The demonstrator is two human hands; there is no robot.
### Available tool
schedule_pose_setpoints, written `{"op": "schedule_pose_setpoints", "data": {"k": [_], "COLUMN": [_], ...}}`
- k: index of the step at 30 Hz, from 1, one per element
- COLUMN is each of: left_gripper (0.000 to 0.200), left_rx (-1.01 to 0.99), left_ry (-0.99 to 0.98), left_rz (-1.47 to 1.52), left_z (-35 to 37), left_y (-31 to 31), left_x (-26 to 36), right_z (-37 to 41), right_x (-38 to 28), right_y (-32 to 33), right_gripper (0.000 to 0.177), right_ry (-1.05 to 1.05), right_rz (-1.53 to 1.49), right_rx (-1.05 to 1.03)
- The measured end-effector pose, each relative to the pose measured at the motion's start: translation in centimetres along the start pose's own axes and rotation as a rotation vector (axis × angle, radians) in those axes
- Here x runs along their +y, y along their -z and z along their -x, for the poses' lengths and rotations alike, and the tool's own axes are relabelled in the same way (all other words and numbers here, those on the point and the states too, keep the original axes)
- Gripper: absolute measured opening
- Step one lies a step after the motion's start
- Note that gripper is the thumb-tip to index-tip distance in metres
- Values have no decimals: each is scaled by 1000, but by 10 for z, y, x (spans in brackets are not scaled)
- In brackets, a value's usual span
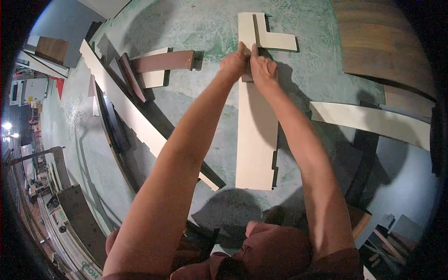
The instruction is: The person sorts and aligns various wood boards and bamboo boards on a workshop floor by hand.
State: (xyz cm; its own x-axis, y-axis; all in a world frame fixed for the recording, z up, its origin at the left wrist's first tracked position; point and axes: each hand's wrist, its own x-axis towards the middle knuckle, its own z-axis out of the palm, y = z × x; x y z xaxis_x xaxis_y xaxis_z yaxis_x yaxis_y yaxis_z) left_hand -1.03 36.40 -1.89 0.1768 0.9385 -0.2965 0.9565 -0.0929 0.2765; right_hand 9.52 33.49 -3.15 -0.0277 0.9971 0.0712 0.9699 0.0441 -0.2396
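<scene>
A long cream board (257,135) lies on the floor in front of me, with notches along its lower right edge. Beyond my hands is a cream piece with an arm to the right (280,42) and a dark groove down it; whether it joins the long board is hidden. Between my hands, a small brownish block (247,74) sits across the cream surface. My left hand (233,64) grips its left side, index finger pointing forward. My right hand (263,71) is curled at its right side, index finger also stretched forward. The fingers partly cover the block.
Long notched cream strip (126,109) lies diagonally at left, beside a reddish-brown board (163,61) resting on other pieces. Another cream board (368,119) is at right, below a large wood-grain panel (387,42). Stacked long strips (70,238) line the lower left.
</scene>
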Motion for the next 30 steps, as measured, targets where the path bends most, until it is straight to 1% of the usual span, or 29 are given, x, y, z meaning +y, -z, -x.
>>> {"op": "schedule_pose_setpoints", "data": {"k": [2,3,4,5,6,7,9,11,12,14,16,17,19,20,21,22,24,25,26,28,30], "left_gripper": [69,57,57,57,56,56,56,56,56,56,59,62,65,66,66,66,66,66,65,63,63], "left_rx": [25,-66,-69,-76,-80,-27,-1,45,47,62,67,76,80,80,108,135,17,92,145,194,174], "left_ry": [-132,31,29,46,64,2,-3,-25,-35,-37,-40,-35,-26,-20,-18,-16,74,42,-23,-16,13], "left_rz": [-94,-66,-62,-101,-144,-108,-85,-75,-83,-123,-134,-101,-59,-51,-40,-31,39,25,50,64,66], "left_z": [-50,-47,-45,-43,-47,-45,-42,-36,-28,-10,20,34,76,102,125,146,182,196,208,211,205], "left_y": [-16,8,15,21,20,17,16,11,7,-2,-14,-26,-38,-42,-53,-64,-70,-80,-88,-86,-81], "left_x": [-16,1,9,13,12,7,7,6,4,-1,-7,-14,-13,-11,-11,-11,2,4,3,12,15], "right_z": [-27,-38,-46,-53,-53,-52,-50,-41,-34,-17,17,36,74,95,115,136,175,192,201,203,196], "right_x": [1,3,4,1,1,0,1,0,-3,-10,-17,-19,-20,-21,-16,-13,-7,-3,-1,1,1], "right_y": [-10,-16,-20,-21,-22,-21,-18,-20,-21,-19,-7,-3,-5,4,-7,-1,6,7,6,4,5], "right_gripper": [52,50,48,49,49,50,51,52,52,53,54,54,55,58,61,63,64,65,65,65,64], "right_ry": [-21,-36,-51,-96,-98,-104,-114,-70,-80,-104,-51,-37,22,50,92,101,112,105,98,85,60], "right_rz": [68,86,104,100,100,92,88,181,178,68,108,79,40,44,4,-46,-100,-101,-103,-113,-141], "right_rx": [13,28,41,0,0,6,32,40,47,27,-18,-30,-22,-69,-29,-63,-98,-100,-107,-111,-100]}}
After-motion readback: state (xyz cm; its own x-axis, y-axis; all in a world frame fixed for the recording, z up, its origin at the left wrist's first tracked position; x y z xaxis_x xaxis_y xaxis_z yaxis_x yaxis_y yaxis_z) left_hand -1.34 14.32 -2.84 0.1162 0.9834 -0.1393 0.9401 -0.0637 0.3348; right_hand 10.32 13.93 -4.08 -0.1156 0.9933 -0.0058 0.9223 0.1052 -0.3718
